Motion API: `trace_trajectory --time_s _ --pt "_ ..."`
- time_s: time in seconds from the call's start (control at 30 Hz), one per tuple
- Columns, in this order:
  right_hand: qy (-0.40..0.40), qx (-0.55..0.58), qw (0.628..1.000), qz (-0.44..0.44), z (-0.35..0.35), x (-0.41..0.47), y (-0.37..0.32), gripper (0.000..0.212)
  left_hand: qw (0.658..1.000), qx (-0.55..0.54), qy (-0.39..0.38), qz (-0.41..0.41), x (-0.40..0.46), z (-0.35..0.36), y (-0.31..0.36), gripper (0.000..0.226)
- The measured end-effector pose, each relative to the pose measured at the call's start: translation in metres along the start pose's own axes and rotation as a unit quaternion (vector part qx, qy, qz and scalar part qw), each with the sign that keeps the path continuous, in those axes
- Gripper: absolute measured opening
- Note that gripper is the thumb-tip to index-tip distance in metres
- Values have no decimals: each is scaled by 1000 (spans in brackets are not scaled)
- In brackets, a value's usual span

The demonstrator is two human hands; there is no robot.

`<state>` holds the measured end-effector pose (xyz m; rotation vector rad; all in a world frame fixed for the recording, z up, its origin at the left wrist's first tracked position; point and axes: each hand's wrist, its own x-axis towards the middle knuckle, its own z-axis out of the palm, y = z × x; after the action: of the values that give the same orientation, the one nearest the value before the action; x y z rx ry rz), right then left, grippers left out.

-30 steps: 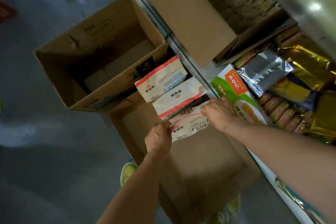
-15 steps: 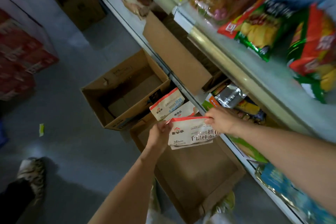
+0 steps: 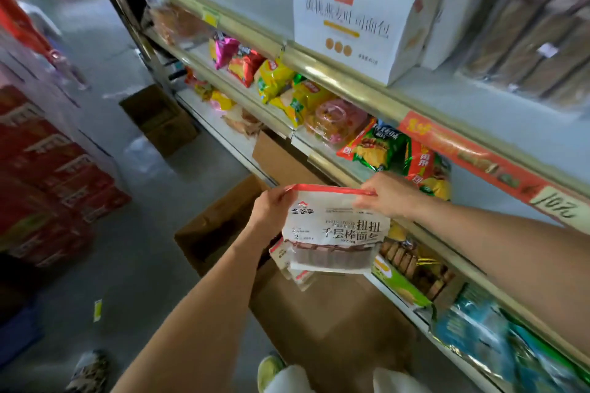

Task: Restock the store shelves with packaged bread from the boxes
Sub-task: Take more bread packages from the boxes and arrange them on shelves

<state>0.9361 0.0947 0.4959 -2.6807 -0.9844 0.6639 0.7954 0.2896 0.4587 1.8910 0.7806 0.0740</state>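
Both hands, left hand [image 3: 271,210] and right hand [image 3: 388,196], pinch the top corners of the bread pack [image 3: 335,233], long side level, hanging above the box [image 3: 332,322], right hand nearer the shelf [image 3: 367,183].

Red crates [image 3: 48,175], chip bags [image 3: 380,145]

Head view, looking down along shelves [image 3: 376,102].
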Motion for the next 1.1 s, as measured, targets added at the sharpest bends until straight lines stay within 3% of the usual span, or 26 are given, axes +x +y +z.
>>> trace_trajectory --time_s 0.2,0.37,0.5,0.53,0.73,0.97,1.1 --pt "109 160 981 9 -68 -57 -11 38 993 25 -26 114 -22 -41 91 22" --pt "188 395 899 29 -107 -102 -18 37 977 4 -58 204 -39 -80 162 24" --pt "214 490 844 37 -127 -123 -35 1 967 5 -63 245 -41 -101 209 23" --pt "229 501 834 36 -134 -125 -37 5 966 6 -68 248 -40 -103 219 24" --pt "336 393 854 59 -179 -149 -47 21 970 -37 -96 219 -27 -97 267 17" --pt "367 339 862 82 -221 -183 -28 19 962 -66 -103 243 -24 -63 321 9" --pt "393 328 853 103 -247 -199 -8 24 958 -66 -124 248 -25 -38 355 25"
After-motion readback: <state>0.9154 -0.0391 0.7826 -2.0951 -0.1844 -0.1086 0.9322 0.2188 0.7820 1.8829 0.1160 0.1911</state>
